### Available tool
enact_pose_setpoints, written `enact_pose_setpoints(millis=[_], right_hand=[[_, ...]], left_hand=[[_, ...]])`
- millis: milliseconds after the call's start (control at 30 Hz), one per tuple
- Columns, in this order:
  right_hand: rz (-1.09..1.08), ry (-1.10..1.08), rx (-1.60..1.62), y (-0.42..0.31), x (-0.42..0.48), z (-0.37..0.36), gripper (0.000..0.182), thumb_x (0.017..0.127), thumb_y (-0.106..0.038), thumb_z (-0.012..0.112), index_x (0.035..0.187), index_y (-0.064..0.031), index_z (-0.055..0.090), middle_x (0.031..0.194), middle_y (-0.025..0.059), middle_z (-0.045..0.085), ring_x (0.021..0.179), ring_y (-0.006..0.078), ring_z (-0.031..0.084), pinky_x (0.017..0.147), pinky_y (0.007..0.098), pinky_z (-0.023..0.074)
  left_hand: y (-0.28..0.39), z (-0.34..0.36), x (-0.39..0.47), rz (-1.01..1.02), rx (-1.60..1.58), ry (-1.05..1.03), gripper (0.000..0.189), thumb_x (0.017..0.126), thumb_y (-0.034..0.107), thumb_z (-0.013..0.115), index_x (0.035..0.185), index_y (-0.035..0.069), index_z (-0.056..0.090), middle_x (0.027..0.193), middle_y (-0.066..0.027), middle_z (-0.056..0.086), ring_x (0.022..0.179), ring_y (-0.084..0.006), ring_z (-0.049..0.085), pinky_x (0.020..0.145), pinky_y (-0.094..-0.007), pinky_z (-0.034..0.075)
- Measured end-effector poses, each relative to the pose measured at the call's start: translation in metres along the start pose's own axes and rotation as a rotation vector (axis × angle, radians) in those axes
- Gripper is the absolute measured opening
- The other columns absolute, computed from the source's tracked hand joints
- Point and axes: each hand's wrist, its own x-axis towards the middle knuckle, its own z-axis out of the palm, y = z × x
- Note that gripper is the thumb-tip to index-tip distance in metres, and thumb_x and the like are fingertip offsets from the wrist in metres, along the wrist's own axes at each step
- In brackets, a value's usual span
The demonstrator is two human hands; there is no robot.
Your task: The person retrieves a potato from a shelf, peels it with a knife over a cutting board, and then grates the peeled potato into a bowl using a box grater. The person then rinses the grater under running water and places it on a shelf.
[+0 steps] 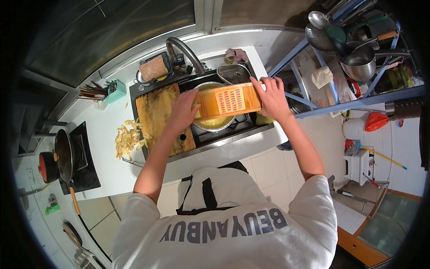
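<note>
A wooden grater board [208, 103] with rows of slots is held tilted above a metal bowl [215, 125] in the sink. My right hand [272, 97] grips its right end, fingers over the top edge. At the left end, my left hand [183, 109] closes its thumb and fingers around the board; this end is blurred. Yellowish content shows in the bowl, partly hidden by the grater. Under my left hand, a stained wooden cutting board [158, 117] lies across the sink's left side. A pile of pale peelings [127, 139] sits at its left edge.
Behind the sink stand a curved faucet [184, 50] and a sponge [153, 68] in a rack. A metal basket [234, 73] occupies the back right corner. Leftward are a teal utensil holder [115, 90] and a wok [63, 156]. A blue-framed shelf [295, 72] borders the right.
</note>
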Motion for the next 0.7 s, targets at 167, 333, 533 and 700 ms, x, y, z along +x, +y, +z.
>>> enact_pose_setpoints(millis=[167,333,533,700], right_hand=[[0.172,0.020,-0.094,-0.001,-0.038,-0.003,0.087,0.056,-0.018,0.079,0.133,-0.0116,0.039,0.113,0.0129,0.045,0.114,0.0265,0.041,0.102,0.0483,0.0237],[0.334,0.195,-0.072,-0.005,-0.053,-0.022,0.088,0.051,-0.014,0.079,0.131,-0.0134,0.041,0.116,0.0122,0.044,0.113,0.0272,0.042,0.102,0.0483,0.0216],[0.365,0.214,-0.085,-0.006,-0.072,-0.031,0.088,0.054,-0.024,0.081,0.132,-0.0133,0.042,0.119,0.0111,0.044,0.117,0.0280,0.040,0.104,0.0504,0.0192],[0.298,0.285,-0.108,-0.002,-0.074,-0.051,0.088,0.055,-0.014,0.080,0.134,-0.0194,0.041,0.124,0.0073,0.042,0.124,0.0250,0.039,0.107,0.0564,0.0155]], left_hand=[[0.019,0.012,-0.007,-0.027,0.107,0.230,0.068,0.084,0.025,0.062,0.138,0.001,0.029,0.136,-0.0210,0.039,0.128,-0.0346,0.035,0.103,-0.0494,0.027],[0.012,0.040,-0.004,-0.213,-0.368,0.283,0.082,0.082,0.032,0.066,0.139,-0.006,0.021,0.135,-0.0253,0.038,0.127,-0.0347,0.039,0.102,-0.0391,0.034],[0.051,0.037,0.001,-0.522,-1.322,0.114,0.073,0.084,0.027,0.068,0.137,-0.001,0.026,0.121,-0.0164,0.049,0.117,-0.0243,0.049,0.093,-0.0338,0.047],[0.009,0.071,0.009,-0.491,-1.702,0.010,0.038,0.090,0.013,0.058,0.122,-0.003,0.043,0.117,-0.0122,0.052,0.114,-0.0238,0.051,0.099,-0.0355,0.046]])
